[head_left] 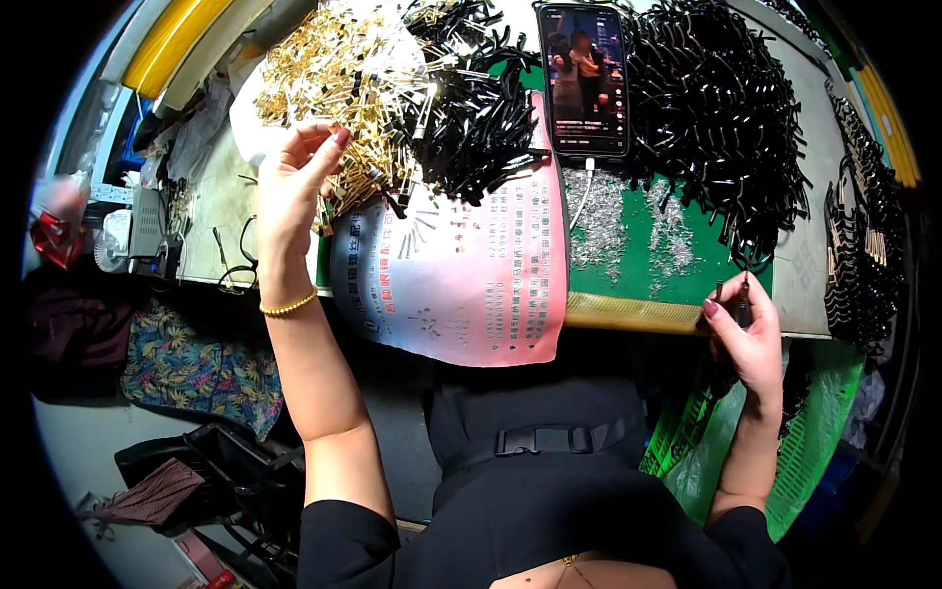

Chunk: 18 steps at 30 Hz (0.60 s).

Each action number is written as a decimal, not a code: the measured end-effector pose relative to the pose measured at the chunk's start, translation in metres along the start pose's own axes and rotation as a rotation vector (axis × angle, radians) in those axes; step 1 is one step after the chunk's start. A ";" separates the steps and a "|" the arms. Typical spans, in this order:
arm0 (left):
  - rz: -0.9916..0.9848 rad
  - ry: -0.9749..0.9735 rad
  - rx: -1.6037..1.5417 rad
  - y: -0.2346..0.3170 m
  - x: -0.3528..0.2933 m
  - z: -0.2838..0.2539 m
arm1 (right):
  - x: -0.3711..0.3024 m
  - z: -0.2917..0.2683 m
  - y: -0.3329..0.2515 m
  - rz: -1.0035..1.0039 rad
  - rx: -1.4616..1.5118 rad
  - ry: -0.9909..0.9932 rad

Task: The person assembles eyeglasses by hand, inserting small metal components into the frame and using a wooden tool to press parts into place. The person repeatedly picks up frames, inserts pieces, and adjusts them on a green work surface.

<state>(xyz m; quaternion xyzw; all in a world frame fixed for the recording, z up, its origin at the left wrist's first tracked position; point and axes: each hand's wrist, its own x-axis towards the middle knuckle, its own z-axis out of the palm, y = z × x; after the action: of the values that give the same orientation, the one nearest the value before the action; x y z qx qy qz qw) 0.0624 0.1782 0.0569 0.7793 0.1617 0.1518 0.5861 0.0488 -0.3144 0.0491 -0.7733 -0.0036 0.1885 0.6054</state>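
Observation:
My left hand [297,182] reaches over the near left edge of a heap of slender gold metal pieces [329,74]. Its thumb and fingers are pinched together, and what is between them, if anything, is too small to make out. Beside the gold heap lies a pile of black slender pieces with metal ends [471,128]. At the front right edge of the table, my right hand [751,339] is closed around a thin dark tool [743,299], its tip pointing away from me. Just beyond it is a large stack of glossy black eyeglass temples [716,108].
A printed pink and blue sheet [471,285] hangs over the table's front edge. A phone [587,83] with a white cable lies on the green mat [643,275], near scattered small silver bits [601,231]. Below right is a green basket [814,442]. More temples [859,236] line the right.

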 end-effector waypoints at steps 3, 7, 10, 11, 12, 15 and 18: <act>-0.040 -0.005 -0.046 0.001 -0.012 0.015 | 0.003 0.003 0.000 0.005 0.002 -0.038; -0.056 0.069 -0.349 -0.009 -0.018 0.025 | 0.002 0.002 0.005 0.011 0.031 -0.028; -0.010 0.118 -0.153 -0.012 -0.023 0.021 | 0.000 0.003 0.006 -0.007 0.048 -0.025; 0.067 0.115 -0.111 -0.017 -0.023 0.021 | -0.001 0.002 0.006 -0.015 0.050 -0.020; 0.144 0.112 -0.069 -0.021 -0.024 0.022 | -0.001 0.003 0.005 -0.009 0.035 -0.013; 0.197 0.069 0.057 -0.017 -0.038 0.025 | -0.005 0.007 -0.002 -0.044 -0.043 -0.009; 0.341 0.126 0.400 -0.016 -0.058 0.026 | -0.008 0.018 -0.029 -0.134 -0.201 -0.115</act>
<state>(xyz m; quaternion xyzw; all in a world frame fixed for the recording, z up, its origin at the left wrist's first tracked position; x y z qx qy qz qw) 0.0197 0.1348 0.0321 0.8846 0.0911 0.2613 0.3753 0.0421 -0.2922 0.0749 -0.8161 -0.1085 0.1904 0.5347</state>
